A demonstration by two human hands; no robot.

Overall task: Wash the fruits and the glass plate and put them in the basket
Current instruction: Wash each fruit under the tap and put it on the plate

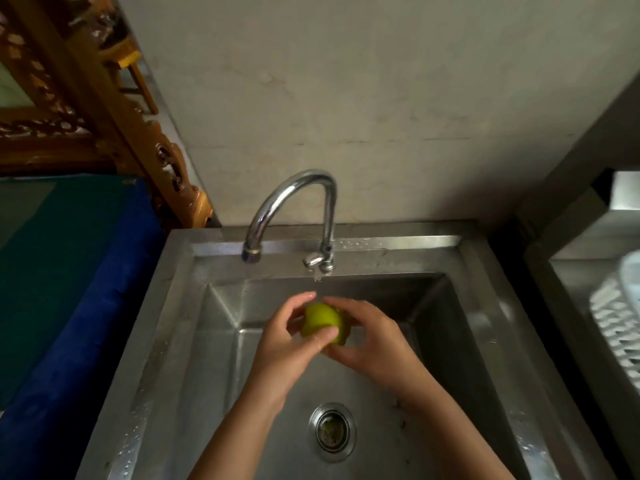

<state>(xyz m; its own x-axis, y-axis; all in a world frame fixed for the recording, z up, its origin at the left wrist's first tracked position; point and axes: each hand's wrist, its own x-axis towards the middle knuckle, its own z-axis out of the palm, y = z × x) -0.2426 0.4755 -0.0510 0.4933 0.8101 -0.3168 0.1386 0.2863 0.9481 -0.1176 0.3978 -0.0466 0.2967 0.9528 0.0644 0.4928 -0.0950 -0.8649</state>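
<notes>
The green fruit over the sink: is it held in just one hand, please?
No, both the left hand and the right hand wrap around the green fruit above the sink.

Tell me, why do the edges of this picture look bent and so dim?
Head view: the wide-angle lens bows the sink rim and wall outward; light is dim, with glare along the faucet; the white basket at the right edge is smeared, while both hands around the green fruit stay fairly sharp.

Both hands hold the fruit [320,322] over the sink [180,341], below the faucet [294,206]; basket [616,327] at right.
</notes>
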